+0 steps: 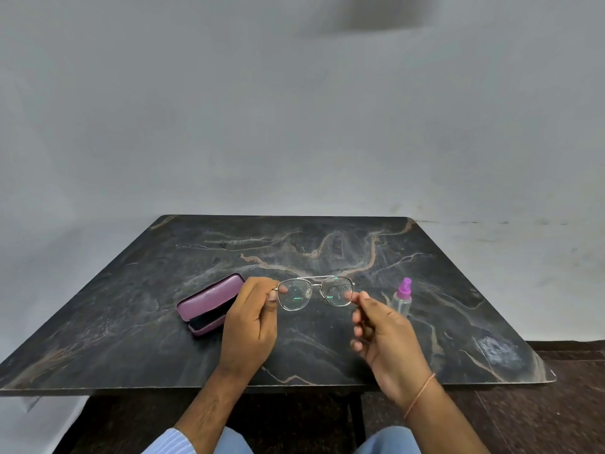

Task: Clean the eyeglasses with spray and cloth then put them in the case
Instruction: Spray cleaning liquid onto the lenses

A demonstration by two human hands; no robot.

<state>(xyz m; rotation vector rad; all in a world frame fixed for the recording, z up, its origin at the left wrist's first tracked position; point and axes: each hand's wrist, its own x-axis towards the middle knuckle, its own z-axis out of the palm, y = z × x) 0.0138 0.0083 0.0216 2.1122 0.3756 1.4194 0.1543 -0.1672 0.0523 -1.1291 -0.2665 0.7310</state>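
Pinching the eyeglasses [316, 293] mid-frame, left hand [252, 322] and right hand [383, 332] fingertips at the outer rims; light, fragile wire frame, so grip edges, keep off lenses.

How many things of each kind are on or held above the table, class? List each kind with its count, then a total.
Eyeglasses: 1, held by the left hand and right hand
Glasses case: 1, open
Spray bottle: 1
Total: 3

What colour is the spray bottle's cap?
Purple, on a clear spray bottle; shown in the head view.
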